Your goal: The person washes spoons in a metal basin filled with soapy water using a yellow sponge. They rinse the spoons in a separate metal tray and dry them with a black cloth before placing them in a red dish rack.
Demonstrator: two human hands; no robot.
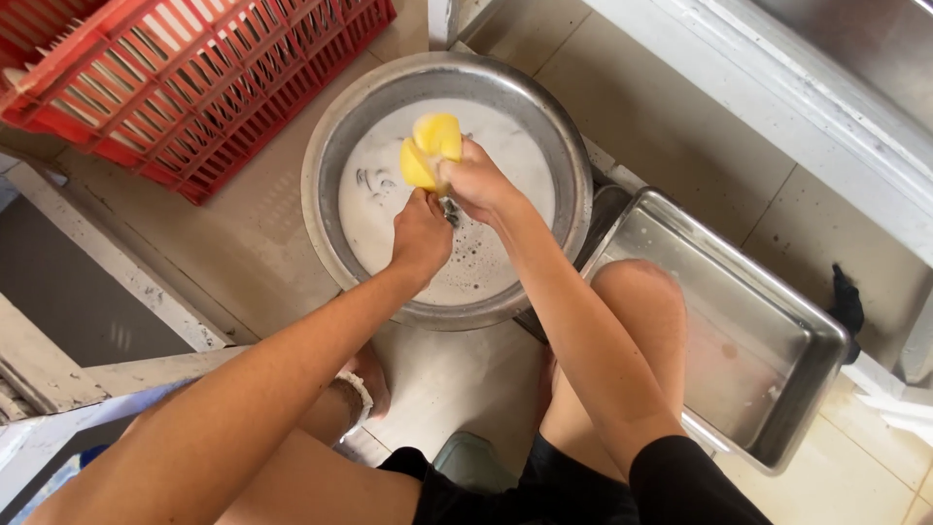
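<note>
A round metal basin (330,126) full of cloudy soapy water stands on the tiled floor in front of me. Over it my right hand (478,185) grips a yellow sponge (431,148) folded around a small metal item. My left hand (421,236) is closed on the lower end of that metal utensil (451,210), of which only a short shiny piece shows between the hands. Dark shapes of other items (377,183) lie under the water at the left of the basin.
A red plastic crate (185,78) sits at the upper left. A rectangular steel tray (768,340) holding shallow water lies to the right by my knee. A white ledge (777,87) runs along the upper right, and a dark cloth (847,301) lies beyond the tray.
</note>
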